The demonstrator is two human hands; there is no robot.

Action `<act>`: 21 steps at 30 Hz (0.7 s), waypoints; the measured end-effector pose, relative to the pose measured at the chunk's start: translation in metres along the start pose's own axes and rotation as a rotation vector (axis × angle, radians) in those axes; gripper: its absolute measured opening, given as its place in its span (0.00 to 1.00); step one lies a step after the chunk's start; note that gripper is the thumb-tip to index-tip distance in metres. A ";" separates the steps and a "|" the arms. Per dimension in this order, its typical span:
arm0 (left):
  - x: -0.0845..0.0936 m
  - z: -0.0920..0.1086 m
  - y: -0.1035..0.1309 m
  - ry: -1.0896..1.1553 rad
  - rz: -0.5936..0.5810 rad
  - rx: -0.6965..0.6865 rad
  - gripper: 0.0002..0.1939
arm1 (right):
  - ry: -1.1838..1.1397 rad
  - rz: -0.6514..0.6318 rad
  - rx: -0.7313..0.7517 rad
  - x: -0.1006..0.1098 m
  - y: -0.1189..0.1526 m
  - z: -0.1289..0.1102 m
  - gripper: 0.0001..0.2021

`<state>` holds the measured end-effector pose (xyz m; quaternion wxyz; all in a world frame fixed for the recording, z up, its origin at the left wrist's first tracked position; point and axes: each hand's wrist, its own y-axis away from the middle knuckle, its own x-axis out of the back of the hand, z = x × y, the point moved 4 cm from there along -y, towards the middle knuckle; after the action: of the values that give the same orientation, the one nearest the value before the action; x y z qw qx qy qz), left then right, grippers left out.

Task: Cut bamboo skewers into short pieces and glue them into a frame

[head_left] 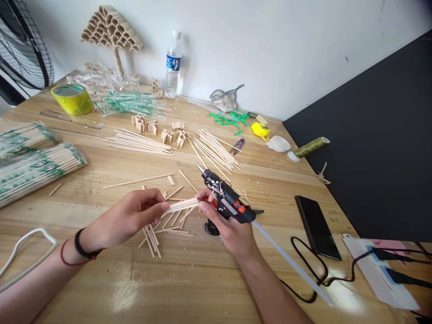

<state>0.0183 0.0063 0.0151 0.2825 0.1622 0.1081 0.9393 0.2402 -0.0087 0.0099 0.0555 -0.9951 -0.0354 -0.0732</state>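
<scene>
My left hand (145, 211) pinches one end of a small bundle of short wooden sticks (183, 205), held over the table. Wrapped around a black hot glue gun (222, 193) is my right hand (229, 225), whose thumb and a fingertip also meet the other end of the bundle. The gun's metal nozzle points up and left, away from the sticks. A clear glue stick (293, 263) juts from its back. Below the hands lie several loose cut sticks (151, 240), partly hidden by the fingers.
Long sticks (216, 150) and small stick assemblies (167, 135) lie beyond the hands. Wrapped stick packs (40, 171) and yellow tape (72, 99) are on the left. A water bottle (173, 67) stands by the wall. A phone (317, 227), black cable (324, 279) and power strip (381, 270) are at right.
</scene>
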 end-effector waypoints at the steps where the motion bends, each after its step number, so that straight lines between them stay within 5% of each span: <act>1: 0.000 0.000 0.000 -0.008 0.009 -0.003 0.24 | 0.004 0.007 0.003 0.000 0.000 0.000 0.09; 21: -0.003 0.004 0.003 -0.036 0.054 -0.048 0.24 | -0.001 0.030 0.007 -0.001 0.003 0.002 0.09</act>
<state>0.0209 0.0027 0.0192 0.2625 0.1752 0.0762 0.9458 0.2399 -0.0118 0.0072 0.0601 -0.9954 -0.0206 -0.0720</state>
